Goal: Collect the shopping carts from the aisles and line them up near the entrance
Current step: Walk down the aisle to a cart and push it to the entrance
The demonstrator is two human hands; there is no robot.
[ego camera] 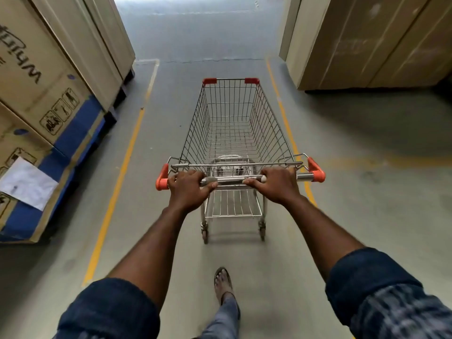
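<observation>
An empty wire shopping cart (232, 123) with red corner caps stands straight ahead of me in the aisle, its basket pointing away. My left hand (187, 189) grips the left part of its metal handle bar (231, 179), next to the orange end cap. My right hand (278, 185) grips the right part of the same bar. Both arms are stretched out, sleeves rolled up. One sandalled foot (222, 281) steps forward behind the cart's rear wheels.
Tall cardboard boxes (44, 89) on pallets line the left side, and more big cartons (371, 40) stand at the right. Yellow floor lines (117, 182) mark the lane on both sides of the cart. Grey concrete floor (195, 33) runs on ahead into brighter light.
</observation>
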